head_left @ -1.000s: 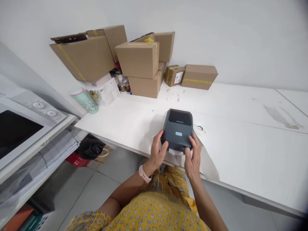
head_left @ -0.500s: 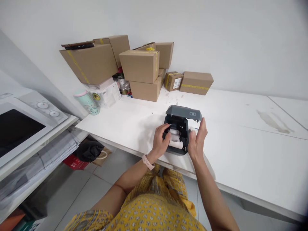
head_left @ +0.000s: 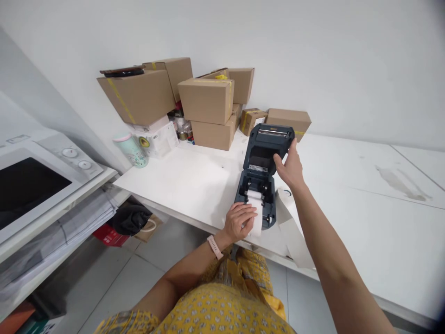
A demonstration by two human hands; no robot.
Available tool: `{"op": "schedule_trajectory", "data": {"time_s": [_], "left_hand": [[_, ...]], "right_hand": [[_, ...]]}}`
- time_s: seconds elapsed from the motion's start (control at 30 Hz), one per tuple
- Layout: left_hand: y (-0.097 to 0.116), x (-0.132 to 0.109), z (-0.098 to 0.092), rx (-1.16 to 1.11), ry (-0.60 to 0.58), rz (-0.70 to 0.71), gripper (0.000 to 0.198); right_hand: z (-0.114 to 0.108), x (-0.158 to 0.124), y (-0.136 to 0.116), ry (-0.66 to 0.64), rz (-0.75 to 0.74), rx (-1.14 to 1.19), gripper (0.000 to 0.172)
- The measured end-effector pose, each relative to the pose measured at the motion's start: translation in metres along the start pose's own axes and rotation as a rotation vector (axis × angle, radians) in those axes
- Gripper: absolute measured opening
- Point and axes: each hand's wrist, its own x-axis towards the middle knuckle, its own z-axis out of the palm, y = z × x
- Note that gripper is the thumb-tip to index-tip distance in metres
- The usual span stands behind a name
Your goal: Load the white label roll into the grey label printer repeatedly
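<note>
R hand [head_left: 290, 168] grip pinches the open printer lid [head_left: 269, 141] upright while L hand [head_left: 239, 221] grip lies spread flat on label strip [head_left: 257, 227] at tabletop [head_left: 181, 185] edge.

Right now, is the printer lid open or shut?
Open. The lid is swung up and back, held by the right hand; the paper roll inside the printer is exposed, left hand on its strip.

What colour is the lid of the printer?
Dark grey lid, best in the head view; the right hand holds it up.
</note>
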Motion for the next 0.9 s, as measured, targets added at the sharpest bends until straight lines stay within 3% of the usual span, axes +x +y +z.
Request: {"op": "schedule_trajectory", "data": {"time_s": [0.2, 0.33, 0.37, 0.43, 0.5, 0.53, 0.67, 0.8, 0.9], "left_hand": [[0.001, 0.001, -0.001, 0.008, -0.024, -0.017, 0.022], [0.001, -0.002, 0.0, -0.003, -0.024, -0.021, 0.022], [0.002, -0.002, -0.001, -0.009, -0.031, -0.028, 0.021], [0.004, 0.0, -0.003, -0.04, -0.044, -0.067, 0.021], [0.006, 0.009, -0.008, -0.073, -0.042, -0.18, 0.024], [0.005, 0.016, -0.011, -0.074, -0.029, -0.265, 0.025], [-0.011, 0.055, -0.016, 0.066, -0.009, -0.578, 0.036], [-0.037, 0.083, -0.008, 0.122, -0.372, -0.829, 0.068], [-0.048, 0.088, -0.001, 0.11, -0.474, -0.895, 0.073]], "right_hand": [[-0.011, -0.011, 0.0, -0.071, -0.016, -0.047, 0.088], [-0.016, -0.04, -0.016, 0.019, -0.067, -0.134, 0.059], [-0.014, -0.046, -0.02, -0.051, -0.101, -0.158, 0.052], [-0.007, -0.055, -0.027, -0.346, -0.198, -0.242, 0.047], [0.003, -0.058, -0.031, -0.647, -0.283, -0.35, 0.045], [0.009, -0.058, -0.032, -0.738, -0.307, -0.394, 0.043], [0.025, -0.056, -0.034, -0.887, -0.335, -0.481, 0.037], [0.03, -0.055, -0.038, -0.97, -0.342, -0.519, 0.035], [0.03, -0.053, -0.036, -0.99, -0.336, -0.498, 0.035]]}}
